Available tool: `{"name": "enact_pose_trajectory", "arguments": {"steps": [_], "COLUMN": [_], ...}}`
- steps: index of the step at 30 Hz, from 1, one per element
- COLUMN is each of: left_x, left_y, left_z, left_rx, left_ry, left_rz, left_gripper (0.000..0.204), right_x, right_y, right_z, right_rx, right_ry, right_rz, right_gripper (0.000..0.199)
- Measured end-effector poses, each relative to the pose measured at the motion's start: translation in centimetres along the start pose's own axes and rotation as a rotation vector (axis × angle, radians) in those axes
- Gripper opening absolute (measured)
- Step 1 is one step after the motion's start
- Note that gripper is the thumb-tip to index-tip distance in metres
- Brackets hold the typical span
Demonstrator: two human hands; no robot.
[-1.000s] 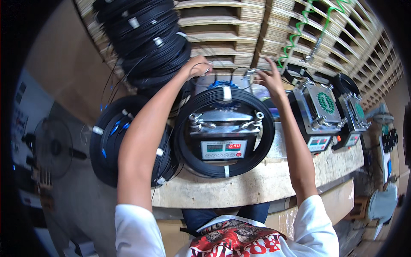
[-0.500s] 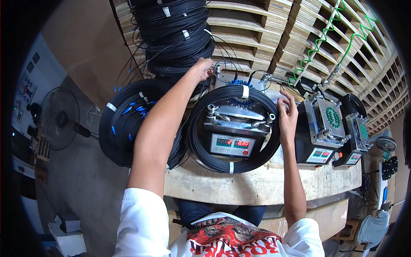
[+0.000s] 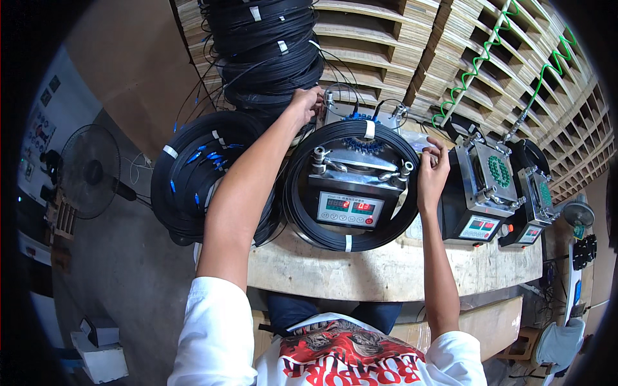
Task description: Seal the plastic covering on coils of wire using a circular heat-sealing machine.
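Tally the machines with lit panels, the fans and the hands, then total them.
Machines: 3 (left machine, middle machine, right machine)
Fans: 2 (left fan, right fan)
Hands: 2 (left hand, right hand)
Total: 7

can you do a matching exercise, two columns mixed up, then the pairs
1. Left hand
2. Right hand
3. Front machine
4. Shirt

A. White with red print
B. Just right of the black coil at centre
C. Red digits lit
D. At the coil's upper left

Pairs: 1-D, 2-B, 3-C, 4-A
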State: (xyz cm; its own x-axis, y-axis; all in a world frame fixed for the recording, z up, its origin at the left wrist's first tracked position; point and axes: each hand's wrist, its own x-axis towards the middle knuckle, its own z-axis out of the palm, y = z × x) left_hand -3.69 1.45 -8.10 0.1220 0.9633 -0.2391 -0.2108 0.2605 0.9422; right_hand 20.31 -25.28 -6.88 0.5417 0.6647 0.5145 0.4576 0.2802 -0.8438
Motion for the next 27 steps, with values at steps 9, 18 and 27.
{"name": "enact_pose_trajectory", "arguments": {"steps": [9,18,27], "left_x": [-1.2,-1.7,-3.3], "left_y": [0.3,0.4,0.3], "left_z": [-1.8,-0.6,-1.2], "left_rx": [-0.043,0.185,0.394], "left_ry": [-0.168,-0.085,0.323], "left_rz": [-0.037,-0.05,0.444], "left_gripper": [0.033,0.031,0.04], "right_x": [-0.2,-0.2,-0.4], "right_y": [0.0,-0.2,-0.1], "right_z": [0.2,0.4,0.5], "right_rx": [-0.04,-0.041,-0.085], "right_ry": [0.042,0.08,0.063], "right_rz": [-0.024,-0.085,-0.118], "right_gripper": [0.026,0.024,0.02]}}
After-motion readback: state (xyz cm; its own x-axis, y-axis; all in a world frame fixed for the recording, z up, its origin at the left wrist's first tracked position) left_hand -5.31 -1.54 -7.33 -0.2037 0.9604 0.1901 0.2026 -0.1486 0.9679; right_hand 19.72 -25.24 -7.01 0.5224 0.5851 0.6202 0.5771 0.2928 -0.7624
